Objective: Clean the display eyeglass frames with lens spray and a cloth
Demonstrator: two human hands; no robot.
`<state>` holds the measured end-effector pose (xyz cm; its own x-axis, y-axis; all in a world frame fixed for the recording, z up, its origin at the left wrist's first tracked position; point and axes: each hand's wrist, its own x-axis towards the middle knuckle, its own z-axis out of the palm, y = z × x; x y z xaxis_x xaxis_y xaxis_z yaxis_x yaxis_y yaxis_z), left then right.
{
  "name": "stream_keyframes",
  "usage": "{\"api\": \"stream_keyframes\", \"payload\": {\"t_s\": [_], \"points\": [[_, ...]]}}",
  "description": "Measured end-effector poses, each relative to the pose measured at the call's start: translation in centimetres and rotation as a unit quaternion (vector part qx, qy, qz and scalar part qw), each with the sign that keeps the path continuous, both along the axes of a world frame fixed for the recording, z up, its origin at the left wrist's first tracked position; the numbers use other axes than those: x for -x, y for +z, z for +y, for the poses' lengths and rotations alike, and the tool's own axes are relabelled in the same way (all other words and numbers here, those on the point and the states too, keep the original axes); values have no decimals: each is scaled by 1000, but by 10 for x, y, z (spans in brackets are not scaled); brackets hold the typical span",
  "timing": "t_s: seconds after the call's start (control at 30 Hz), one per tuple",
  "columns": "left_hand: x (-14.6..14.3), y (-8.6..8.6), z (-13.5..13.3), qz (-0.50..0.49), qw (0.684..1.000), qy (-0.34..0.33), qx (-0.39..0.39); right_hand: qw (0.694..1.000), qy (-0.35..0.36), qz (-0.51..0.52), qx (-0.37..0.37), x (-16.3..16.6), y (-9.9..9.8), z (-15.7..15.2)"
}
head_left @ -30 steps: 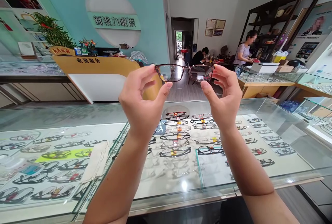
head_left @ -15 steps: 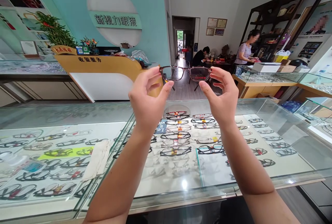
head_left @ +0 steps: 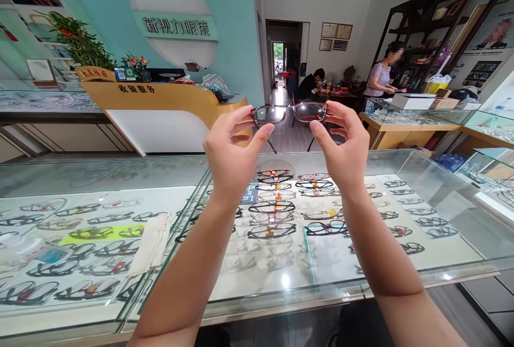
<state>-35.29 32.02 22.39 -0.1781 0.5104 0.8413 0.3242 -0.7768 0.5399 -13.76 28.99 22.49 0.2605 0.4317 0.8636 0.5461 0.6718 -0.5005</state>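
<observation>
I hold a pair of brown-framed glasses up at chest height, lenses facing away, above a glass display counter. My left hand pinches the left end of the frame between thumb and fingers. My right hand pinches the right end the same way. The temples hang down behind the lenses. Under the counter glass lie several rows of eyeglass frames.
A yellow and white cashier desk with plants stands at the back left. Two people sit or stand at the far right near a dark shelf. More glass cases line the right side. A cloth lies on the left counter.
Both hands drew a little closer together and the glasses tilted so the temples now point down. The view shifted slightly.
</observation>
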Motion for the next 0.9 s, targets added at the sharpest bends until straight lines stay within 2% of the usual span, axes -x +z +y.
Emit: {"api": "stream_keyframes", "payload": {"t_s": [0.13, 0.23, 0.63, 0.9], "points": [[-5, -1, -5, 10, 996, 66, -56, 999, 22, -5, 26, -2, 0, 2], [-7, 0, -9, 12, 993, 90, -74, 998, 43, 1, 46, -5, 0, 4], [-9, 0, -14, 20, 989, 117, -84, 994, 80, 21, 74, -6, -3, 11], [-6, 2, -13, 16, 993, 92, -71, 997, 61, 19, 53, -4, -3, 9]]}}
